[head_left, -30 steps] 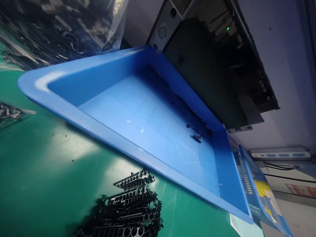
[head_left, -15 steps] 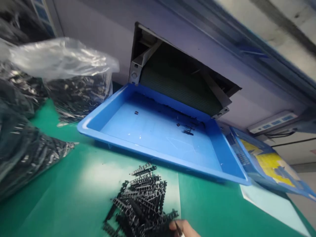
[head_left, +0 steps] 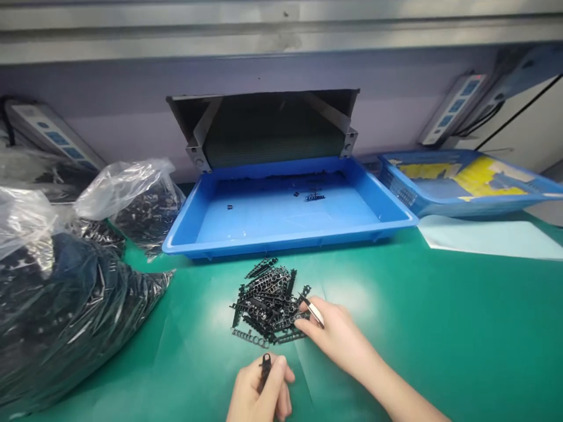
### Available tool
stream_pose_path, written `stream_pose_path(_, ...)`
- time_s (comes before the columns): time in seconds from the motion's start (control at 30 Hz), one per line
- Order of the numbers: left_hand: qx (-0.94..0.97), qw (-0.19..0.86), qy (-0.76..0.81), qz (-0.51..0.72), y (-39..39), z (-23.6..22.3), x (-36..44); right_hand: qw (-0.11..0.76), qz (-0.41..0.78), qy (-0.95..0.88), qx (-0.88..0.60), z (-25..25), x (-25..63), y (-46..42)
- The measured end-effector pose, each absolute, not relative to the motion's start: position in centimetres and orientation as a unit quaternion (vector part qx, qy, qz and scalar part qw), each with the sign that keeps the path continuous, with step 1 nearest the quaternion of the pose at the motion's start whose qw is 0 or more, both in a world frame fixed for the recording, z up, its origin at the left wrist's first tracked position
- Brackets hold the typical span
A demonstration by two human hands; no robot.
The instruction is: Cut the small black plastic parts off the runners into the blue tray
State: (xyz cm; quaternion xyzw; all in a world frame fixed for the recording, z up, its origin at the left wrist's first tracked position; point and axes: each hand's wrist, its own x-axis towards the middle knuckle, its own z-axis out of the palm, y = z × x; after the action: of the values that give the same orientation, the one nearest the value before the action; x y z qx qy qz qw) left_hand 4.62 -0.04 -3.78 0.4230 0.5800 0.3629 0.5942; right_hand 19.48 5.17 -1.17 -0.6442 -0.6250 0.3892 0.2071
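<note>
Nearest, the left hand (head_left: 259, 390) closed, thumb and fingers pressed together on a small black plastic piece (head_left: 265, 372), held upright just clear of the mat and a little apart from the heap. Just beyond and to the right, the right hand (head_left: 334, 334), thumb and forefinger pinching a slim pale tool (head_left: 315, 312), its exact kind too small to tell, with the dark tip at the right edge of the heap of black plastic strips (head_left: 268, 302).

Heap loose and tangled on the green mat (head_left: 396, 340), between the hands and the blue plastic tray (head_left: 285, 246). Bulk of the strips on the mat, only a few small black pieces (head_left: 314, 197) on the tray floor toward the far side, plus one lone piece (head_left: 229, 206) further left. Most of the tray floor bare.

To the left, clear plastic bags (head_left: 57, 305), bulging with black parts, the biggest near the mat's left side. Far right, a second blue tray (head_left: 466, 181) with yellow inside, a pale sheet (head_left: 488, 236) in front of it. Farthest, a wall opening with a dark ribbed panel (head_left: 272, 132), and a power strip (head_left: 453, 111) to its right.
</note>
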Motion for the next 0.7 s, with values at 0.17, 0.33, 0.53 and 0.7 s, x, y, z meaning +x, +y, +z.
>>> stream_pose_path(0.17,0.458,0.45,0.637,0.425,0.0,-2.0,4.4,0.242,0.428,-0.611,-0.621,0.1,20.7,4.6)
stream_pose_path(0.33,0.566,0.415,0.605,0.377,0.2,0.2,4.1,0.238,0.528,-0.586,-0.566,1.9,21.7,3.0)
stream_pose_path(0.53,0.439,0.681,0.525,0.26,-0.6,0.1,6.1,0.309,0.543,-0.556,-0.548,0.9,21.5,0.7)
stream_pose_path(0.7,0.383,0.701,0.522,0.299,-1.1,-0.2,6.0,0.304,0.48,-0.622,-0.538,0.0,21.7,-1.8)
